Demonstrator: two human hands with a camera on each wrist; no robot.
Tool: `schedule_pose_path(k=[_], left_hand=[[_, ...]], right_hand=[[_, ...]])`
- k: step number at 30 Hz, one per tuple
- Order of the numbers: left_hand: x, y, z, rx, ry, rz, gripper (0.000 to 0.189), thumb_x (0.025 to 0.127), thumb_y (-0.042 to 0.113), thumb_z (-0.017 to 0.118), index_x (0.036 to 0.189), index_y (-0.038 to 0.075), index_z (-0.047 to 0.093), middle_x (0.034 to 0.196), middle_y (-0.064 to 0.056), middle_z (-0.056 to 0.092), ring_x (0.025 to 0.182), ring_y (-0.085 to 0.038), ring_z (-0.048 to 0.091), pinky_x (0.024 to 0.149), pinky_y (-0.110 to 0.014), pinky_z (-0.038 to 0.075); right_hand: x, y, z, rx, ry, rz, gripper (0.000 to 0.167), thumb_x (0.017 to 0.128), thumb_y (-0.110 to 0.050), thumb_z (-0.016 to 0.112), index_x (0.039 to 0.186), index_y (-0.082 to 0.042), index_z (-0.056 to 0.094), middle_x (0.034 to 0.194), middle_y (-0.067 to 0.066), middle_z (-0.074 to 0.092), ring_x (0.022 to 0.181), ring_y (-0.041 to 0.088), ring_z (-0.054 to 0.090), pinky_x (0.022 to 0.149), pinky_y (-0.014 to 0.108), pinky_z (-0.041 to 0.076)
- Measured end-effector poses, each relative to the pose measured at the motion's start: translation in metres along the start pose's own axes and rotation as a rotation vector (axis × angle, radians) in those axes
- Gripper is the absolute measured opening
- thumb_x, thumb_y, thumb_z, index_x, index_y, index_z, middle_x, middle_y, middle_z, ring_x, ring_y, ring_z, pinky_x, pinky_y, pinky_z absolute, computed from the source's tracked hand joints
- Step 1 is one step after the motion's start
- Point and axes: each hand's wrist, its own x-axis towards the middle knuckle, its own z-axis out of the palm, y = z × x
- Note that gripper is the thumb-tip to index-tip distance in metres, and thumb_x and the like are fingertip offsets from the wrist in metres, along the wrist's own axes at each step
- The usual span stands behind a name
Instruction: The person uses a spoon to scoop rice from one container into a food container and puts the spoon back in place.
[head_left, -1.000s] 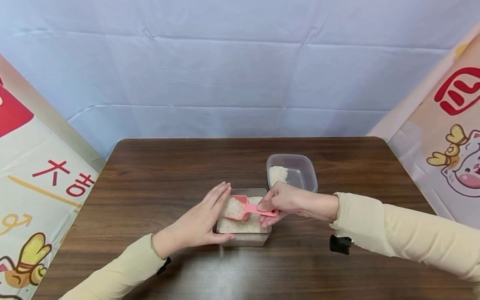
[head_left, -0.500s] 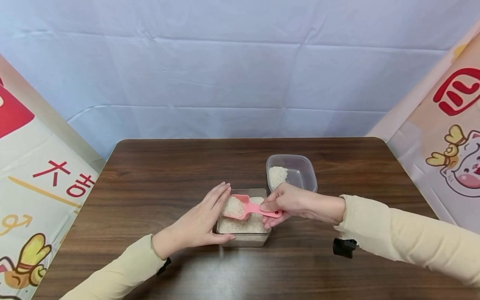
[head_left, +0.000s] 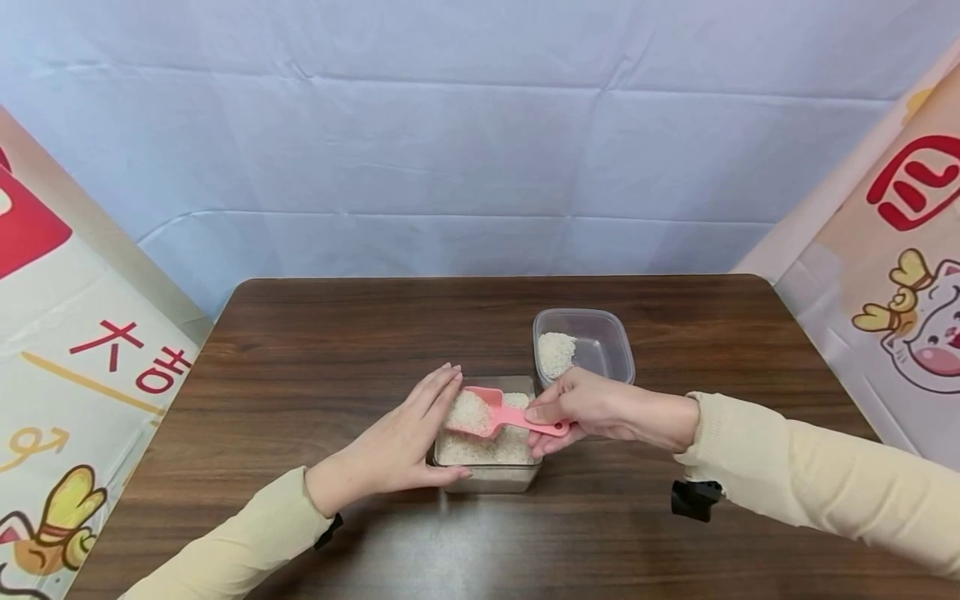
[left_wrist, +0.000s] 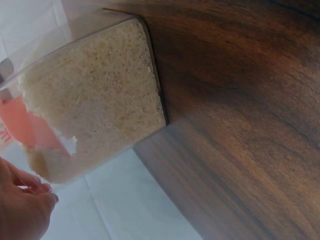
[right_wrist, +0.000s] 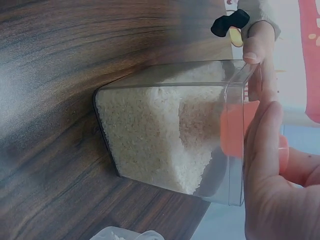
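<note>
Head view: pink scoop [head_left: 489, 423], bowl heaped with rice, lower centre of frame, above clear box [head_left: 491, 481]. Right hand [head_left: 581, 408], right of the bowl, fingers pinching the handle. Change: right hand and handle slightly further right than one second ago, bowl still loaded; judged a small adjustment, rice kept over the box. Left hand [head_left: 408, 437], fingers straight and together, laid along the box's left side, thumb extended at the near rim. Shallow tub [head_left: 613, 335], right of centre, containing a small rice heap [head_left: 557, 353].

Left wrist view: scoop at left edge, seen through the box wall; left hand's fingertips at the rim, lower left.

Right wrist view: scoop right of centre, behind right hand; grip partly hidden.
</note>
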Motion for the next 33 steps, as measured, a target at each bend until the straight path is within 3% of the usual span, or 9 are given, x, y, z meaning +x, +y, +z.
schedule_pose_path(k=[16,33], left_hand=[[0.001,-0.001,0.002,0.006,0.005,-0.004,0.099,0.075,0.055,0.060,0.139,-0.009,0.022,0.147,-0.018,0.020,0.136,-0.028,0.019,0.107,-0.035,0.027],[0.000,-0.002,0.003,0.009,0.016,0.001,0.099,0.075,0.056,0.058,0.141,-0.007,0.020,0.146,-0.018,0.020,0.135,-0.029,0.019,0.106,-0.035,0.028]], right_hand=[[-0.003,0.008,-0.010,0.042,-0.029,-0.013,0.034,0.090,0.001,0.047,0.116,0.023,0.047,0.071,0.011,0.066,0.065,0.015,0.066,0.067,0.028,0.054],[-0.010,0.017,-0.018,0.047,-0.074,-0.023,0.034,0.091,0.002,0.044,0.116,0.025,0.044,0.076,0.011,0.066,0.071,0.017,0.066,0.071,0.029,0.054]])
